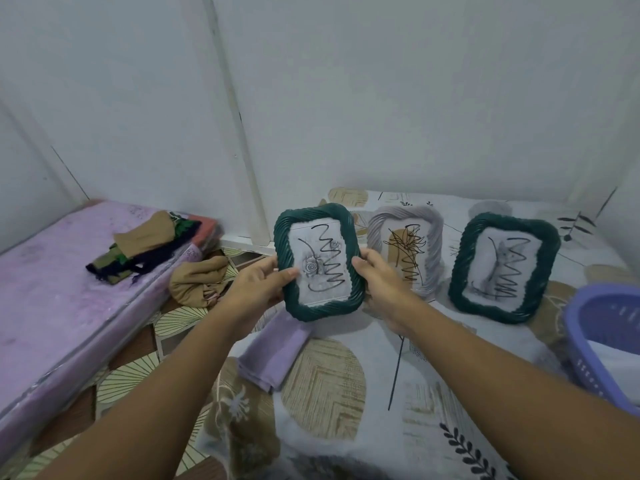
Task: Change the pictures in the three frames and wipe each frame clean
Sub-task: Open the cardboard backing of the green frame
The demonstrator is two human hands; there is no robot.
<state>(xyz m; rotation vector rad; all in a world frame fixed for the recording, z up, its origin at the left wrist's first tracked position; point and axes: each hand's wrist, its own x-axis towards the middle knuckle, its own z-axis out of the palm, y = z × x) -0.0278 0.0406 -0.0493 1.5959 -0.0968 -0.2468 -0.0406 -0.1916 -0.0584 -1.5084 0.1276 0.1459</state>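
Both hands (263,282) around scribbled green frame (318,261), picture perhaps roses

Soft, even, rather dim indoor light is filling the view, giving a cool grey cast. Shadows are lying faint under the arms at the bottom. Wide-angle distortion is bending the wall (415,98) lines at the edges. Detail is looking slightly smeared throughout.

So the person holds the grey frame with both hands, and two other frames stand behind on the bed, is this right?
Not quite: in the head view both hands, left hand and right hand, hold a dark green frame. The grey frame stands behind on the bed, beside the other green frame.
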